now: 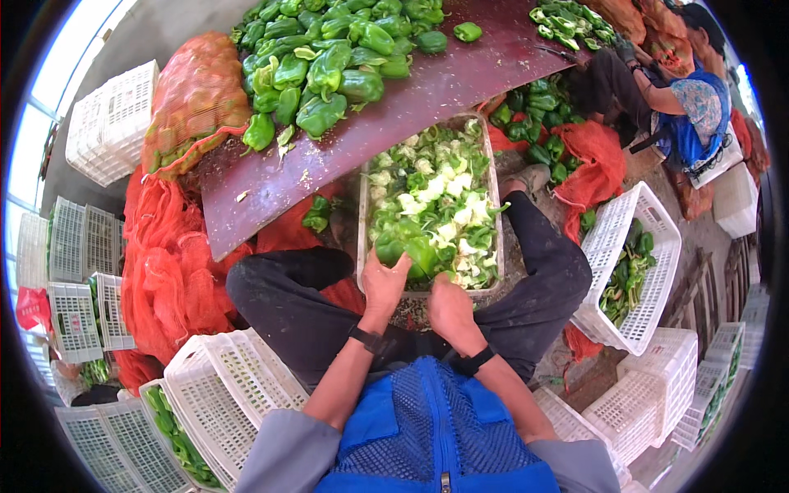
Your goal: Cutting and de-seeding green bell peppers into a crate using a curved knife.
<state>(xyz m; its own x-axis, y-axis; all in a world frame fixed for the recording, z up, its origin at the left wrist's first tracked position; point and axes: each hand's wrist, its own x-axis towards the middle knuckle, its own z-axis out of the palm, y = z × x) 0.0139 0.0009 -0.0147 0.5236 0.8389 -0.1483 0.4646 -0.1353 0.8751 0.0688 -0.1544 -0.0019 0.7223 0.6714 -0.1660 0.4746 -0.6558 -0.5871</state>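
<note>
My left hand [385, 283] is closed round a green bell pepper [421, 256], which it holds over the near end of a shallow pale crate [496, 193]. Pepper cores [433, 191], whitish with seeds and green tops, fill that crate between my knees. Just right of the pepper, my right hand [450, 308] is curled with its fingers pressed together. Whatever lies inside that fist is hidden. Beyond the crate, a large heap of whole green peppers [329, 62] rests on a dark red board [304, 172].
Red mesh sacks [168, 271] lie left, below a full sack [197, 103]. White plastic crates [234, 386] stand around me; a tilted crate [604, 263] at right holds green pieces. Another person [690, 107] sits far right near cut peppers [571, 23].
</note>
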